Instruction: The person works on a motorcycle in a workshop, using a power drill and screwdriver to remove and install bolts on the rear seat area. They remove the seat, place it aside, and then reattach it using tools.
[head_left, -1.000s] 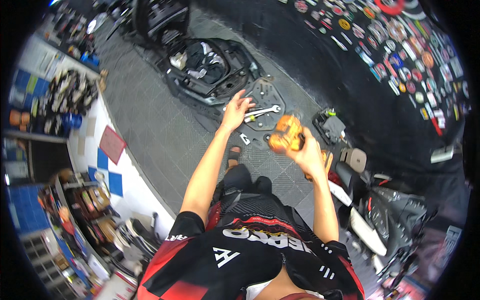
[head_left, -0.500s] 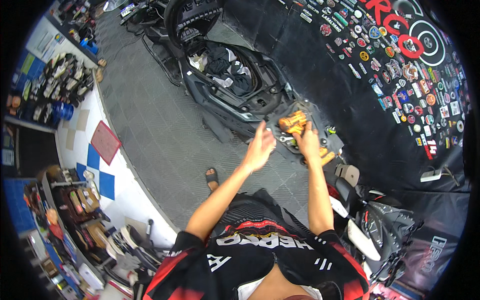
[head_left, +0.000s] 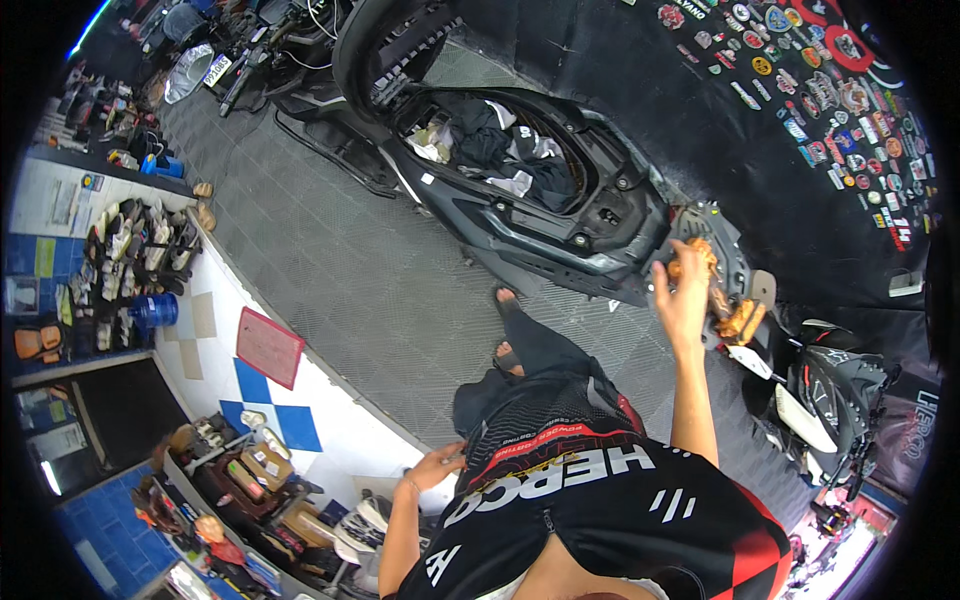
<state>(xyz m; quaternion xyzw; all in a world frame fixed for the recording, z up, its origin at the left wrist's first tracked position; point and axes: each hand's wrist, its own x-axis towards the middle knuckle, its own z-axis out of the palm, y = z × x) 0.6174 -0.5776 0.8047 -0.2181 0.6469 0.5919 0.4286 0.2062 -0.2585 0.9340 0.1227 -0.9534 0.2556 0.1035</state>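
Note:
My right hand [head_left: 682, 305] reaches over the scooter's tail, its thumb spread away from the fingers. The fingers are at an orange-yellow power tool [head_left: 702, 256], which they partly cover; the hand does not look closed round it. A second orange-yellow power tool [head_left: 742, 322] lies just nearer. Both rest about the dark rear rack [head_left: 728, 240] of the scooter. My left hand [head_left: 436, 467] is low beside the hem of my black shirt [head_left: 560, 470], fingers stretched out and holding nothing visible.
The black scooter [head_left: 480, 215] has its seat raised, with dark and white cloths [head_left: 520, 150] in its storage well. A second motorcycle [head_left: 835, 390] stands at right. Crowded shelves [head_left: 260, 480] line the left. A stickered black wall covering [head_left: 640, 90] runs behind.
My left hand has drawn back from beside the scooter's tail to my shirt hem. My right hand stays at the power tool. The view has shifted, and more of my legs shows.

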